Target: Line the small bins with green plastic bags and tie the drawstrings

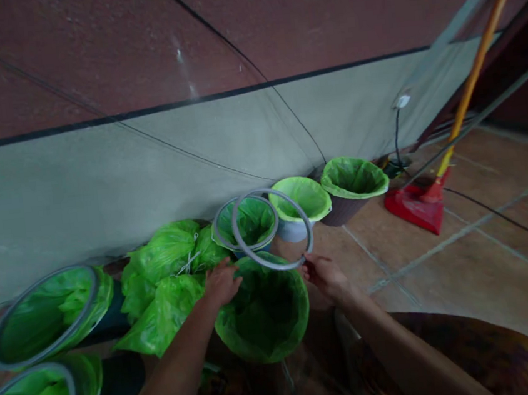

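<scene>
My right hand [326, 274] pinches the lower right of a grey plastic ring [309, 227], which is held up and tilted in the air. Below the ring stands a bin lined with a green plastic bag [263, 323], its liner folded over the rim. At the left of that rim is my left hand [222, 282], with fingers apart and nothing visible in them; whether they touch the liner I cannot tell. Partly behind the held ring is another lined bin with its own grey ring [218, 215] around the top.
Tied green bags [166, 252] lie by the wall. Two lined bins with rings, one at the left [94, 284] and one nearer [72, 393], hold green plastic. A white bin [290, 229] and a brown bin [343, 209] stand right, beside a red dustpan [416, 206]. Cables cross the floor.
</scene>
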A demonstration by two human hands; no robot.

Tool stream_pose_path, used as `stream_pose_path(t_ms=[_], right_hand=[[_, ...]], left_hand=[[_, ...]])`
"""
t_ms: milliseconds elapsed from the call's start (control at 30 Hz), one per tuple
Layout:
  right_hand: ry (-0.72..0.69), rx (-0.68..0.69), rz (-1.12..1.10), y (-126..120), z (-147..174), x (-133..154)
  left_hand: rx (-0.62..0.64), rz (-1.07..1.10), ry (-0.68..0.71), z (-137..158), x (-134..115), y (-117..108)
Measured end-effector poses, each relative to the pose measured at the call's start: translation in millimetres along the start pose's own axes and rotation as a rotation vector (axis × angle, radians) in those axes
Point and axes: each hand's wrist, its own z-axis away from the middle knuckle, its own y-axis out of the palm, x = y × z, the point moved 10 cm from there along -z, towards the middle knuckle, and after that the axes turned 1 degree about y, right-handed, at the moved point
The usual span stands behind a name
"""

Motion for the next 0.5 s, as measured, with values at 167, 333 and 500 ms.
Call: stream_pose_path(t_ms=[167, 333, 500], right_hand=[[0.205, -0.083, -0.314, -10.8, 63.7, -70.6], [0.175, -0.059, -0.207, 3.1, 82.0, -77.6], [0.204, -0.087, -0.132, 9.4, 83.7, -80.5]], left_hand=[[-0.024, 0.489, -0.221, 11.9, 33.0, -18.7], [0.054, 0.774, -0.386, 33.8, 42.3, 6.1], [-0.017, 0.514, -0.356, 38.5, 52.9, 8.1]])
